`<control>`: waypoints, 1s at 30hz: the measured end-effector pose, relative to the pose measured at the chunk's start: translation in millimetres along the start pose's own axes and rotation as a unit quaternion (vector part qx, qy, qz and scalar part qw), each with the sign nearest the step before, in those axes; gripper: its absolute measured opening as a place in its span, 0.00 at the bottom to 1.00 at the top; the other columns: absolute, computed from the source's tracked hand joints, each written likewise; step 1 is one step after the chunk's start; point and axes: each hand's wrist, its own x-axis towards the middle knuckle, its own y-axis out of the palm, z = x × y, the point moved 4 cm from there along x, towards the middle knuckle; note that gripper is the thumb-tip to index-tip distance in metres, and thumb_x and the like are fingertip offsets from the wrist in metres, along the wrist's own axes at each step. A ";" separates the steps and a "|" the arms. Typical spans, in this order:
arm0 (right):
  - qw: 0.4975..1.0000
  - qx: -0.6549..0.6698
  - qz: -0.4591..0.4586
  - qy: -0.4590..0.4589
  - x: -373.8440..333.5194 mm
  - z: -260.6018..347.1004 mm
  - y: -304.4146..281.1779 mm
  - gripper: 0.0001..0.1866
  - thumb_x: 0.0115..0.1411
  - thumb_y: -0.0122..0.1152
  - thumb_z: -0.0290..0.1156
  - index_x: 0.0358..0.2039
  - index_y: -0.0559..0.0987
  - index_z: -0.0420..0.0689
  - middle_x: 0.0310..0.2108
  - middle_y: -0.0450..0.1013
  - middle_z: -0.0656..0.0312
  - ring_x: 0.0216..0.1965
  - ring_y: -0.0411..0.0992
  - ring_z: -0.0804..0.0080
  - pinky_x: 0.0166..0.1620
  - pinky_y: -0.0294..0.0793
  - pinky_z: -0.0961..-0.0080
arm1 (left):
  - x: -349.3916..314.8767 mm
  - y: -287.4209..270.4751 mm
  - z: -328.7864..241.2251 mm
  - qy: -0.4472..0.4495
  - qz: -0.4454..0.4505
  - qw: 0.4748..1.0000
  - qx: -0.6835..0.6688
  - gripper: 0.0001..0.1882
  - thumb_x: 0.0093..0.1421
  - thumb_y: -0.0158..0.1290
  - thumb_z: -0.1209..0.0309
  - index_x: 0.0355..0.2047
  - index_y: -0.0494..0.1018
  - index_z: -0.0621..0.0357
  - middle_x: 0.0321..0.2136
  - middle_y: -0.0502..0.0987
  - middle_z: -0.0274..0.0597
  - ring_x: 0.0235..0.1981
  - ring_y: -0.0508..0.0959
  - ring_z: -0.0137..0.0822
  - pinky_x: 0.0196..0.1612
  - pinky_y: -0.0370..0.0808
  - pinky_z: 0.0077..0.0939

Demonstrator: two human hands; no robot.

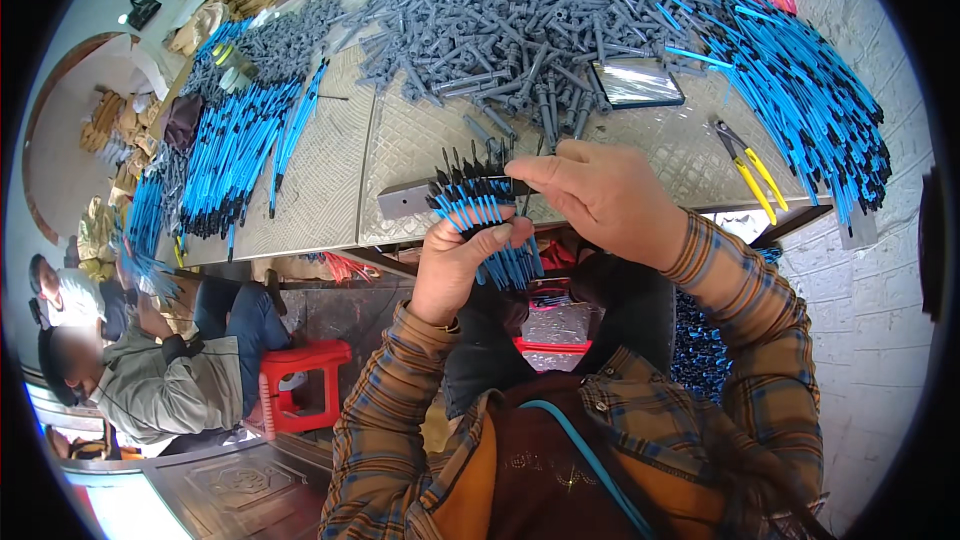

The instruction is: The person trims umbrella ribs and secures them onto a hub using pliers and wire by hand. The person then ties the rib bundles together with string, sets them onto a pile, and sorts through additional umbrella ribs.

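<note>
My left hand (455,260) is wrapped round a bundle of thin blue sticks (470,212) with black ends, their dark pointed tips upward. Over the right side of those tips, my right hand (600,195) is closed, thumb and forefinger pinched together. A thin dark piece shows by its fingers, but what the pinch holds is hidden. Behind the bundle, a grey metal bar (405,202) lies at the table's near edge. Several grey bolt-like plastic parts (490,125) lie just beyond my hands, at the front of a big heap.
Pliers with yellow handles (752,172) lie near the right edge, and a shiny flat dark-framed box (638,83) beyond. Blue sticks are piled right (800,90) and left (235,145) on the patterned table (325,160). At left, a person (180,380) sits near a red stool (315,370).
</note>
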 end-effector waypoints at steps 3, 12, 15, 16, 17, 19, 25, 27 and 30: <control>1.000 -0.003 -0.003 -0.001 -0.9 -0.9 -2.1 0.12 0.52 0.54 0.26 0.39 0.76 0.50 0.18 0.63 0.60 0.19 0.66 0.62 0.22 0.62 0.71 | 0.5 -0.5 1.8 0.004 0.002 1.000 -0.001 0.10 0.55 0.50 0.79 0.38 0.71 0.64 0.32 0.77 0.47 0.35 0.77 0.37 0.41 0.73 0.29; 1.000 0.008 -0.004 0.002 -3.5 -1.6 -1.4 0.13 0.52 0.54 0.26 0.40 0.75 0.49 0.18 0.63 0.60 0.19 0.66 0.62 0.22 0.63 0.70 | -0.2 -0.6 1.5 0.005 -0.001 1.000 -0.004 0.10 0.55 0.50 0.79 0.38 0.71 0.64 0.32 0.77 0.47 0.35 0.77 0.38 0.41 0.73 0.29; 1.000 0.004 0.000 -0.002 -3.1 -0.9 -1.7 0.14 0.51 0.54 0.25 0.40 0.75 0.50 0.18 0.63 0.60 0.19 0.66 0.62 0.22 0.63 0.70 | -0.3 -0.9 2.2 0.009 0.001 1.000 0.002 0.10 0.55 0.50 0.79 0.38 0.71 0.63 0.32 0.77 0.48 0.34 0.77 0.38 0.40 0.73 0.29; 1.000 0.002 0.002 -0.004 -2.9 -0.4 -2.0 0.14 0.50 0.55 0.25 0.40 0.75 0.50 0.18 0.63 0.60 0.20 0.66 0.62 0.22 0.63 0.70 | -0.5 -0.9 2.3 0.009 0.001 1.000 0.002 0.10 0.55 0.50 0.79 0.38 0.71 0.63 0.32 0.77 0.48 0.34 0.77 0.38 0.40 0.73 0.29; 1.000 0.002 0.002 -0.003 -2.8 0.1 -2.6 0.14 0.50 0.55 0.25 0.40 0.75 0.50 0.18 0.63 0.60 0.20 0.66 0.62 0.22 0.63 0.70 | -0.7 -0.7 2.4 0.009 0.001 1.000 0.000 0.10 0.55 0.50 0.79 0.38 0.71 0.63 0.32 0.77 0.48 0.34 0.77 0.37 0.40 0.73 0.29; 1.000 -0.021 0.007 -0.011 -2.8 2.2 -4.2 0.15 0.49 0.55 0.24 0.40 0.75 0.50 0.18 0.64 0.60 0.20 0.66 0.62 0.22 0.63 0.70 | -0.9 -0.3 2.6 0.008 0.002 1.000 -0.003 0.10 0.55 0.50 0.79 0.38 0.72 0.64 0.32 0.77 0.48 0.34 0.77 0.37 0.40 0.72 0.29; 0.999 -0.050 0.011 -0.013 -1.9 6.4 -4.5 0.16 0.47 0.55 0.24 0.39 0.75 0.50 0.18 0.64 0.61 0.20 0.67 0.62 0.22 0.64 0.70 | -0.9 0.0 2.7 0.013 0.011 1.000 0.003 0.10 0.55 0.50 0.78 0.38 0.72 0.63 0.32 0.77 0.48 0.34 0.77 0.37 0.40 0.72 0.28; 0.997 -0.068 0.022 -0.032 0.5 8.7 -6.7 0.16 0.48 0.54 0.24 0.39 0.76 0.50 0.18 0.64 0.61 0.20 0.67 0.63 0.22 0.64 0.70 | -0.6 0.2 2.8 0.012 0.018 1.000 0.000 0.10 0.55 0.50 0.78 0.38 0.72 0.63 0.32 0.77 0.47 0.34 0.77 0.36 0.40 0.72 0.27; 0.997 -0.055 0.026 -0.038 1.6 7.3 -6.1 0.15 0.48 0.54 0.24 0.39 0.76 0.50 0.18 0.64 0.61 0.20 0.67 0.63 0.22 0.64 0.70 | -2.3 0.7 2.1 0.004 0.015 1.000 -0.003 0.10 0.55 0.51 0.77 0.39 0.72 0.63 0.32 0.77 0.46 0.34 0.77 0.35 0.39 0.72 0.27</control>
